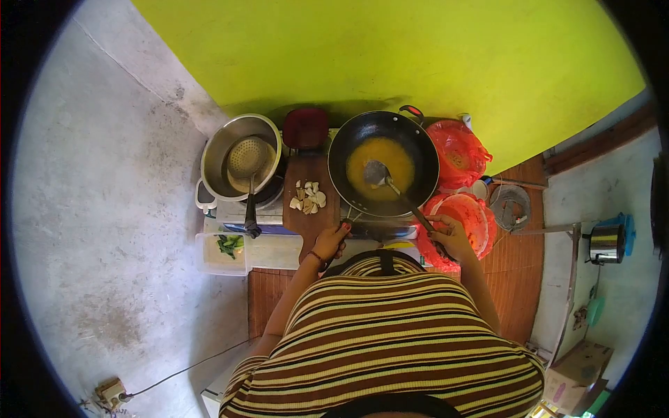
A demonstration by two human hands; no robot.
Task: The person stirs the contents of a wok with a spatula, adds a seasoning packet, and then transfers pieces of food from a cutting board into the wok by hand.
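Note:
A black wok (pixel 339 160) sits on the stove with yellow liquid (pixel 404 157) pooled in its middle. My left hand (pixel 330 241) is closed around the wok's near handle. In my right hand (pixel 451 238) is the handle of a spatula (pixel 378 173), whose metal blade rests in the yellow liquid. Left of the wok lies a brown wooden cutting board (pixel 300 221) bearing several pale cut pieces (pixel 308 197), perhaps garlic. Further left stands a metal pot (pixel 208 161) with a skimmer (pixel 247 157) lying across it, black handle toward me.
A clear plastic tub (pixel 203 254) with green leaves (pixel 230 244) stands at the front left. Two red plastic-lined containers (pixel 456 150) (pixel 481 230) flank the wok's right side, with a grey bucket (pixel 510 207) beyond. A dark red container (pixel 305 127) sits near the green wall (pixel 390 49).

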